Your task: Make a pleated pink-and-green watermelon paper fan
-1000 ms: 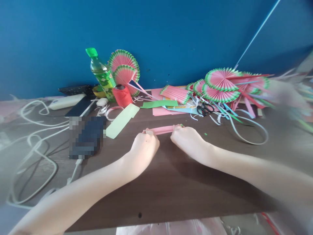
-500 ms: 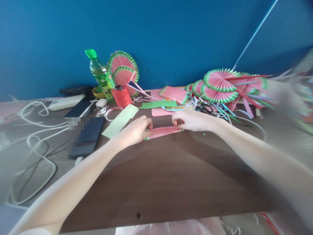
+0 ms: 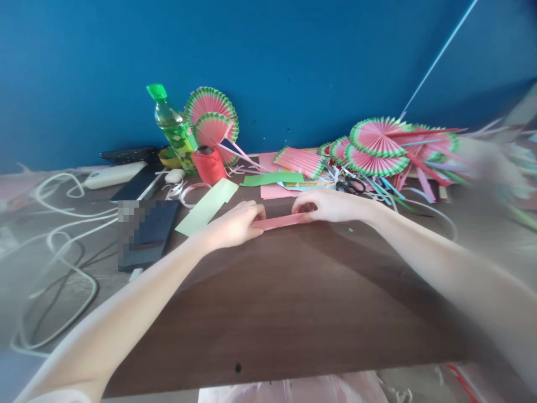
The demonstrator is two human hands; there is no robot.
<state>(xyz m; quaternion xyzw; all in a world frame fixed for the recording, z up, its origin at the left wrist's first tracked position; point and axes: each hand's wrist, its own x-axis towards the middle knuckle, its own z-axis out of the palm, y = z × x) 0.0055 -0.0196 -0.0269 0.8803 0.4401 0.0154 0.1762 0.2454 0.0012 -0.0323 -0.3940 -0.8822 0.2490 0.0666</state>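
Note:
A narrow strip of folded pink paper [image 3: 278, 222] spans the gap between my two hands, just above or on the brown table. My left hand [image 3: 240, 222] pinches its left end, thumb and fingers closed. At the right end, my right hand [image 3: 326, 205] grips it with curled fingers. The paper's ends are hidden under my fingers. Beyond my hands lie a green paper strip [image 3: 272, 179] and a pink sheet [image 3: 277, 192]. Left of my left hand is a pale green sheet [image 3: 207, 208].
Pleated pink-and-green fans [image 3: 380, 146] are piled at the back right beside scissors [image 3: 351, 185]. A green-capped bottle [image 3: 178, 134], a red spool [image 3: 210, 165] and more fans [image 3: 211, 106] stand at the back left. White cables [image 3: 78, 268] and a dark device [image 3: 155, 235] lie left.
The paper between my hands now shows as a narrower, plain pink band; its pleats and green ends no longer show. My fingers have shifted slightly on it.

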